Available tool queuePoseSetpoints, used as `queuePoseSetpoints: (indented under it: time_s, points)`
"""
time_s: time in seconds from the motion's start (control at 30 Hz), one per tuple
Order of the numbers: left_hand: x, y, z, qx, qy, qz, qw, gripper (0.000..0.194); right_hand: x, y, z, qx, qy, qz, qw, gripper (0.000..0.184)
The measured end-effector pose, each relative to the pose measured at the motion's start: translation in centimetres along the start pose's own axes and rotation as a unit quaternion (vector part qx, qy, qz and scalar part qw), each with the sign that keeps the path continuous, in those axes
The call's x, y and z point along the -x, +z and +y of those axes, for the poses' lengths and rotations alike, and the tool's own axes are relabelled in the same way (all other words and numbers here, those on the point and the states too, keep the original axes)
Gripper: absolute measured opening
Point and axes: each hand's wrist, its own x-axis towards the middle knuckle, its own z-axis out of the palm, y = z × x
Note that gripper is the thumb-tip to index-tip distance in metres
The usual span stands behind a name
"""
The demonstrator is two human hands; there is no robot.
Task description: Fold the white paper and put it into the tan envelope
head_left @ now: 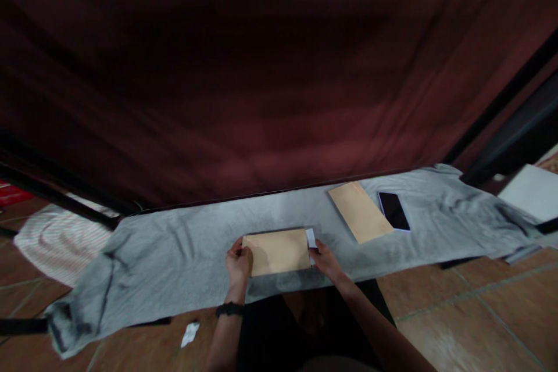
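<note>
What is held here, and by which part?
Brown envelope: left hand grips its left end, right hand its right end, by the white paper.

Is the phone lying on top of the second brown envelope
No, the phone lies on the grey cloth just beside the second envelope, along its right edge, not on top of it.

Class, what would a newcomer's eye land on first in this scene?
The brown envelope at centre, held on the grey cloth by the left hand and right hand, a white slip showing at its right end. Further right lie a second envelope and a dark phone.
</note>
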Motion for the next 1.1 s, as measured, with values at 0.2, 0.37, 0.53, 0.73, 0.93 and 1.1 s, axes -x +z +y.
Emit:
queuePoseSetpoints:
  time_s: [0.2, 0.37, 0.53, 0.73, 0.93, 1.1]
  points:
    - [0.3, -0.1, -0.5, 0.023, -0.014, 0.004, 1.000, 0.040, 0.2, -1.3, 0.3, 0.008, 0.004, 0.024, 1.000, 0.022]
    - [0.5, 0.0, -0.5, 0.031, -0.022, -0.004, 0.999, 0.036, 0.7, -1.0, 0.3, 0.050, -0.017, 0.027, 0.998, 0.017]
    - [0.5, 0.3, -0.3, 0.048, -0.032, -0.027, 0.998, 0.034, 0.4, 0.0, 0.1, 0.090, -0.038, 0.035, 0.995, 0.018]
    - [0.4, -0.5, 0.5, 0.062, -0.047, -0.055, 0.995, 0.032, 0.0, -0.5, 0.0, 0.128, -0.055, 0.023, 0.990, 0.016]
    - [0.5, -0.7, 1.1, 0.071, -0.054, -0.076, 0.993, 0.023, 0.2, 0.0, 0.1, 0.121, -0.049, 0.044, 0.990, 0.015]
    - [0.2, -1.1, 1.4, 0.093, -0.062, -0.093, 0.989, 0.027, 0.3, -0.3, 0.0, 0.059, -0.050, 0.069, 0.995, 0.014]
